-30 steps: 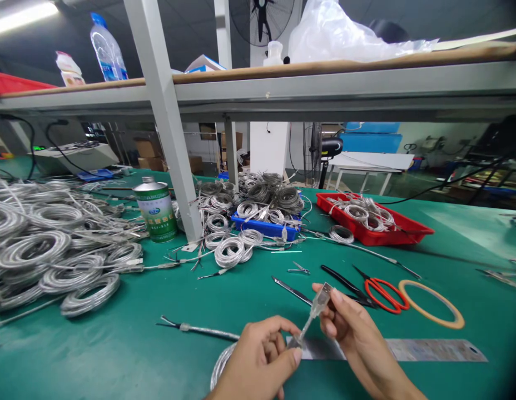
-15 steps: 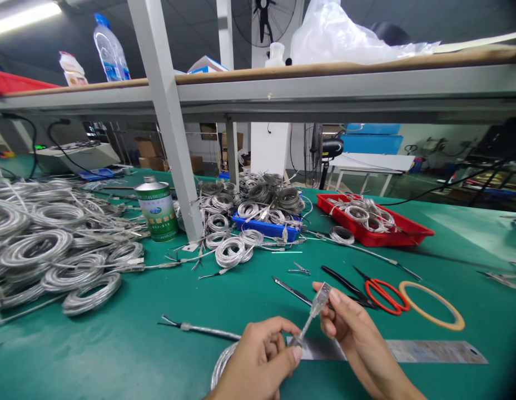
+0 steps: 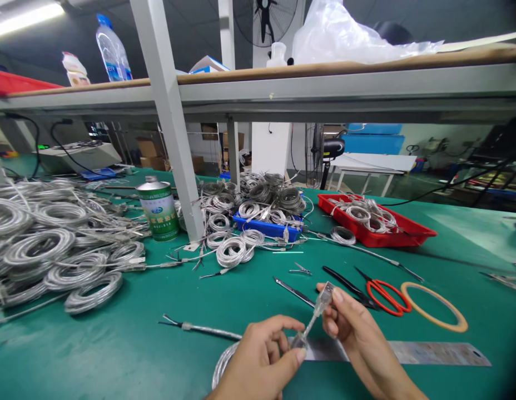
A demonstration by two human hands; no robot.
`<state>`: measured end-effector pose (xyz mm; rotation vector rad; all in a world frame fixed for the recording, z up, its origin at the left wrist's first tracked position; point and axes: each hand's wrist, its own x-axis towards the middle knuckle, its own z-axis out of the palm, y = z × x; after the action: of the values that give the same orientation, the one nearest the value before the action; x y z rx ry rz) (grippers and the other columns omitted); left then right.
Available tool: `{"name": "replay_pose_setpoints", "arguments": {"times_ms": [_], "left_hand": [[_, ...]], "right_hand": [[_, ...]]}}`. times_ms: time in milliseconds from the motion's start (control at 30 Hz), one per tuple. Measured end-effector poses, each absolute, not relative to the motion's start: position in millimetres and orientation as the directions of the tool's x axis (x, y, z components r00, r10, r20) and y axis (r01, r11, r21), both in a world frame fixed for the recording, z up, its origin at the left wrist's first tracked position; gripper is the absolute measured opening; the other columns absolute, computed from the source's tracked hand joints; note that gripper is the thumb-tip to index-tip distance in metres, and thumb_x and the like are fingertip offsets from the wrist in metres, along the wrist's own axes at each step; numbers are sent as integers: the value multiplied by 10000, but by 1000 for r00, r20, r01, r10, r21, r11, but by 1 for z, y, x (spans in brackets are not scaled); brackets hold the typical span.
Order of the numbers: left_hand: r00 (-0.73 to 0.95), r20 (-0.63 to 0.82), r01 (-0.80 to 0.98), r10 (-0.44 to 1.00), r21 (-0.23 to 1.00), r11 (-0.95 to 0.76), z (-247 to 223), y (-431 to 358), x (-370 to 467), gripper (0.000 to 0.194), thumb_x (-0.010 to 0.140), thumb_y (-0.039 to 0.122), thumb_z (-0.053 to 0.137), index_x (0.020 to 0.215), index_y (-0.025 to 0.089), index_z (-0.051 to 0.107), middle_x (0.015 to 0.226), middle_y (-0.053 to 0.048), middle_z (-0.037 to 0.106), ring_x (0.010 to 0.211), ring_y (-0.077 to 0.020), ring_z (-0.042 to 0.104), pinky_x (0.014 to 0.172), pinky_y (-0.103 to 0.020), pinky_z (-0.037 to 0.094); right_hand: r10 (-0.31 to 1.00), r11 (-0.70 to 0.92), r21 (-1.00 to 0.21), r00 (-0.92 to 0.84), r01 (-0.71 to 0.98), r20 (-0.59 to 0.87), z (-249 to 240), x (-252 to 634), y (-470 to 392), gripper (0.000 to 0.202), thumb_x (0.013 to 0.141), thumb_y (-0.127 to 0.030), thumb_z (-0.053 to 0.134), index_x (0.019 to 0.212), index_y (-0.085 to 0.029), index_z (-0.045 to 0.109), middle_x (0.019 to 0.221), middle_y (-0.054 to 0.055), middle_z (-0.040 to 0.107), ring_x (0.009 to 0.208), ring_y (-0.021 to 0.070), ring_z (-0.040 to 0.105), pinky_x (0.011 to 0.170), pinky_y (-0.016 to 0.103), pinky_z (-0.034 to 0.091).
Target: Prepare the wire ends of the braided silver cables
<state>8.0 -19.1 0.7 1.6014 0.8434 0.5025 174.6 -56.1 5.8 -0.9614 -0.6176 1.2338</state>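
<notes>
A clear USB plug (image 3: 325,298) on a short silvery cable is pinched between the thumb and fingers of my right hand (image 3: 358,328). Lower down, my left hand (image 3: 266,353) grips the cable's other clear end, partly hidden by the fingers. A steel ruler (image 3: 437,352) lies flat on the table beneath my hands. Beside my left hand a coiled silvery cable (image 3: 223,364) rests on the table, partly covered, and its bare-wired end (image 3: 187,326) points left.
Black-handled cutters (image 3: 350,286), red scissors (image 3: 385,295), a tape ring (image 3: 433,305) and tweezers (image 3: 294,291) lie beyond my hands. Coiled cables (image 3: 36,244) heap at left near a green can (image 3: 158,211). Behind stand a blue tray (image 3: 266,226), red tray (image 3: 378,239) and shelf post (image 3: 170,122).
The view has shifted very slightly. Both hands keep the same hold on the plug and cable, with no other clear movement.
</notes>
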Motion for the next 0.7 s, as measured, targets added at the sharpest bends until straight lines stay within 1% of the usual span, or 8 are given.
{"name": "replay_pose_setpoints", "arguments": {"times_ms": [133,267,367,500,600,700], "left_hand": [[635,-90,251,767,963,-95,2,-20,7,398,685,191,583,1080,218,541,699,43,486,398,-40,406,366,-160,335],[618,-66,265,783,956,-128,3,-21,6,404,684,163,562,1079,218,500,751,36,516,391,-38,432,380,-167,328],[602,-59,267,797,955,-131,4,-21,7,368,697,166,543,1055,216,472,748,40,516,384,-39,430,378,-168,310],[585,-19,282,811,942,-181,5,-22,7,310,696,140,533,989,200,450,701,51,512,401,-50,426,402,-175,307],[586,-1,288,810,935,-207,5,-22,6,263,698,138,537,939,193,446,673,59,511,404,-51,412,404,-176,282],[578,1,307,816,926,-219,4,-23,5,149,716,161,541,850,181,481,669,47,530,411,-55,413,404,-180,263]], "right_hand": [[968,61,-849,240,-525,-79,1,177,-57,252,772,-368,614,967,-211,641,592,-37,522,493,64,411,488,170,337],[972,85,-830,230,-551,-53,0,179,-59,254,778,-377,599,973,-218,638,609,-27,541,509,75,430,514,185,347],[972,91,-824,228,-559,-47,2,180,-61,234,772,-380,597,932,-219,650,619,-19,548,522,85,438,528,199,349],[972,111,-809,233,-577,-33,5,180,-62,211,764,-367,591,907,-225,657,622,-12,554,530,100,441,536,218,350],[974,111,-808,226,-579,-28,6,179,-63,245,760,-356,584,951,-222,659,621,-4,560,535,112,447,547,234,351],[973,103,-828,228,-551,-31,8,178,-66,296,741,-354,612,996,-211,660,610,-4,560,529,107,443,543,232,340]]}}
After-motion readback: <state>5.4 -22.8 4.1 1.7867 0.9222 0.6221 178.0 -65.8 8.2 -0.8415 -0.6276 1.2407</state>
